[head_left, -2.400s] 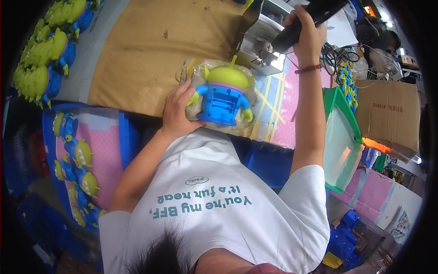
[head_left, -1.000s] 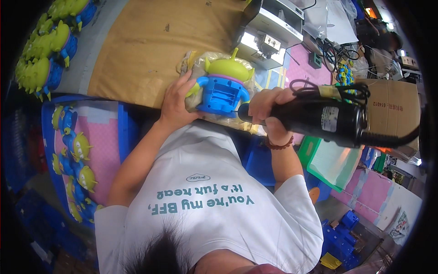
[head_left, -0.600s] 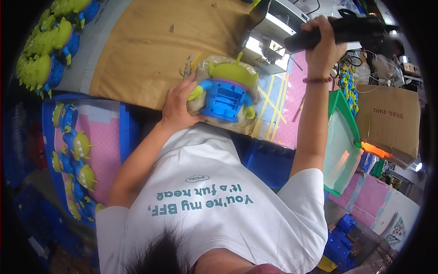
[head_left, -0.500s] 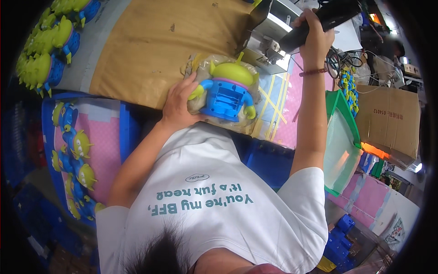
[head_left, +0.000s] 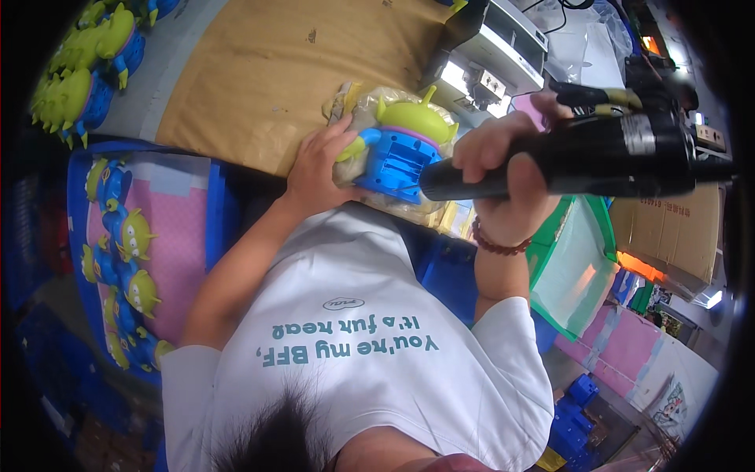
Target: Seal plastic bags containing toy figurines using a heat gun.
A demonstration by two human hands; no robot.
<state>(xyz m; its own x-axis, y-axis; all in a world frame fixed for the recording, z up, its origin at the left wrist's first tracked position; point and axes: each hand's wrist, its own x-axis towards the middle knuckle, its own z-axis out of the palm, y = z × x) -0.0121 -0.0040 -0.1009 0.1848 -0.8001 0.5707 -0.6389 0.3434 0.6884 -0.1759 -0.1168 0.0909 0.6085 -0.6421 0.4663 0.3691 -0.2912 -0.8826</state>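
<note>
A green-and-blue toy figure [head_left: 397,145] lies on a padded, plastic-covered rest [head_left: 356,106] at the table's front edge. Its blue back faces up, showing a recessed compartment. My left hand [head_left: 317,169] holds the figure at its left side, fingers against the green hand and blue arm. In my right hand [head_left: 511,177], fingers wrapped round it, is a black electric screwdriver [head_left: 590,153]. The tool lies nearly level, its narrow end at the lower right of the figure's back. Whether the bit touches a screw cannot be made out.
Brown paper [head_left: 244,86] covers the table to the left. Similar figures stand at the far left [head_left: 75,98] and in a blue, pink-lined bin [head_left: 185,267]. A metal-cased device [head_left: 503,47] sits behind the figure. To the right are a green-framed tray [head_left: 570,259] and a cardboard box [head_left: 668,236].
My right hand has brought the screwdriver from the upper right down and toward me, to the figure's back. My left hand stays on the figure.
</note>
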